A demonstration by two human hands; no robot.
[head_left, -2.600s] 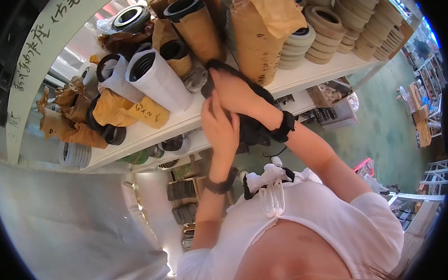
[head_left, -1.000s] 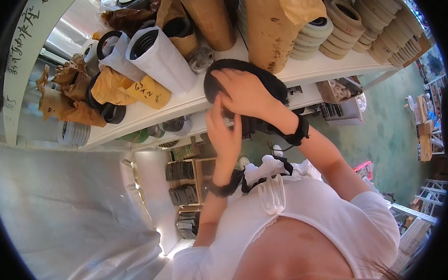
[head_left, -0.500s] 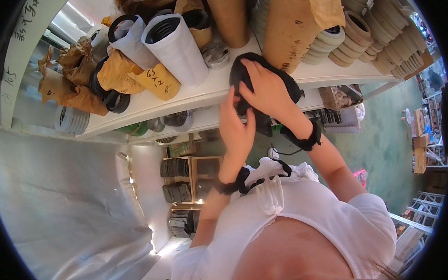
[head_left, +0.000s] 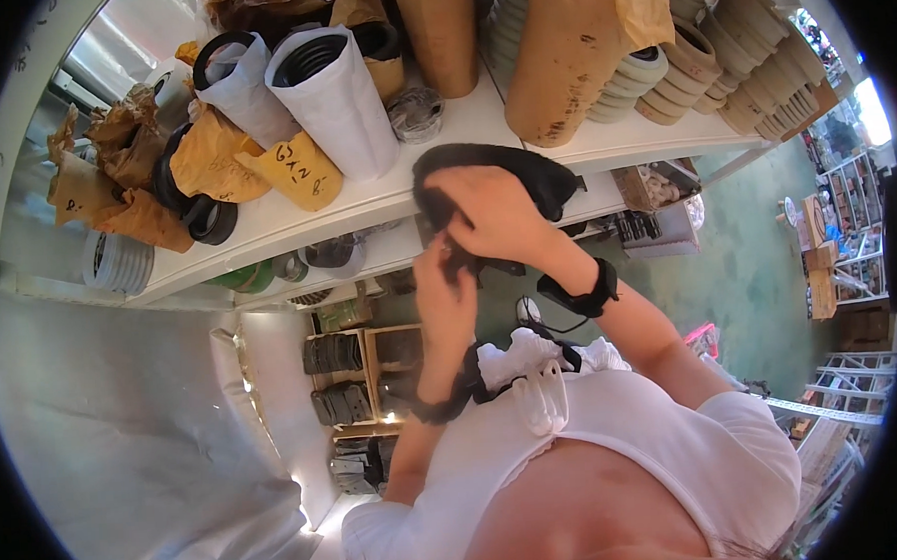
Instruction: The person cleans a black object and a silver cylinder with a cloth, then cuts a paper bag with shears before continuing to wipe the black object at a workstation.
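A soft-looking black piece with a rounded outline and a fuzzy edge [head_left: 539,181] is in front of the white shelf's edge; I cannot make out its exact kind. My right hand [head_left: 496,213] lies over its near side with bent fingers, gripping it. Lower and to the left, my left hand [head_left: 443,298] pinches its near-left part between fingers and thumb. Motion blurs the left fingers, and my hands cover much of the piece. Both wrists wear black bands.
On the white shelf [head_left: 375,198] stand white-wrapped black rings [head_left: 336,110], a brown paper roll [head_left: 549,70], a yellow paper-wrapped bundle [head_left: 294,172], a clear-wrapped coil [head_left: 416,116] and stacked beige rings [head_left: 675,75]. Below right sits a box of small parts [head_left: 655,186].
Both hands and the black piece have shifted left and slightly nearer me. The piece has turned so it lies more sideways. The view has also shifted a little.
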